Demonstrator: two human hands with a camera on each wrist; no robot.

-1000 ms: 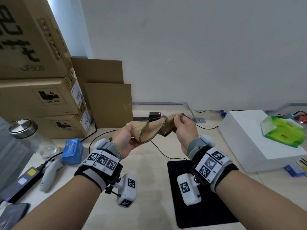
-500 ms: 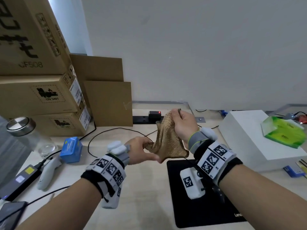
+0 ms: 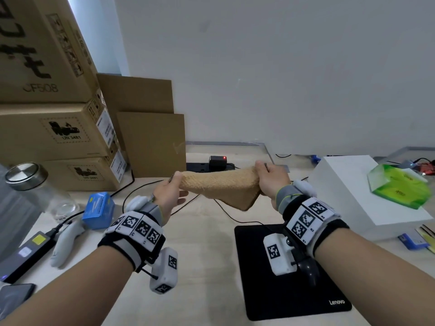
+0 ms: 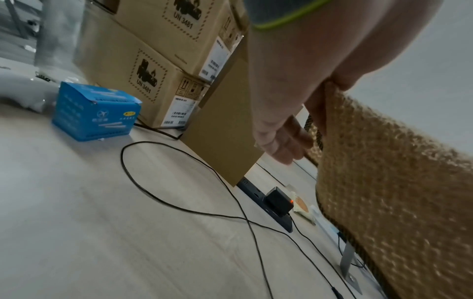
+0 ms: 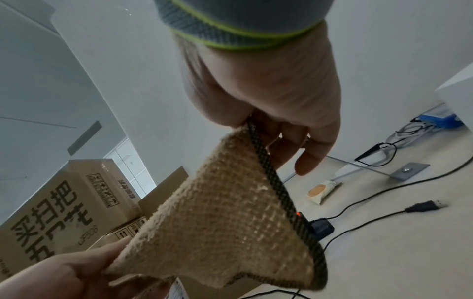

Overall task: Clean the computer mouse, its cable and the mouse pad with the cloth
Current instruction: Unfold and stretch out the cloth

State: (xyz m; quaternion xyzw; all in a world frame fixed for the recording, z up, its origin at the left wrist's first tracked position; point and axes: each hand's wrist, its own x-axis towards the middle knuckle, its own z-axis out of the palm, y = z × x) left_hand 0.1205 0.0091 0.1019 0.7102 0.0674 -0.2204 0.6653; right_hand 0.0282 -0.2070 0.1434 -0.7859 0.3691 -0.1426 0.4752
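Note:
A tan waffle-weave cloth (image 3: 221, 188) with a dark braided edge is stretched in the air between both hands. My left hand (image 3: 175, 183) pinches its left corner and my right hand (image 3: 261, 171) pinches its right corner; a loose fold hangs below. On the right side of the desk lies the black mouse pad (image 3: 263, 300). The dark mouse (image 3: 308, 270) sits on it, mostly hidden by my right wrist camera. Its black cable (image 3: 226, 214) runs off the pad's far edge and loops left across the desk (image 4: 204, 165). The right wrist view shows the cloth (image 5: 217, 232) close up.
Stacked cardboard boxes (image 3: 54, 135) stand at the back left, with a glass jar (image 3: 35, 187) and a blue carton (image 3: 98, 209) in front. A power strip with a charger (image 3: 217, 162) lies by the wall. A white box (image 3: 360, 191) carries a green tissue pack (image 3: 397, 188). A loose USB plug (image 5: 423, 206) lies on the desk.
My left hand has risen and moved left, pulling the cloth out. The cloth hung from my right hand before and now spans level between both hands.

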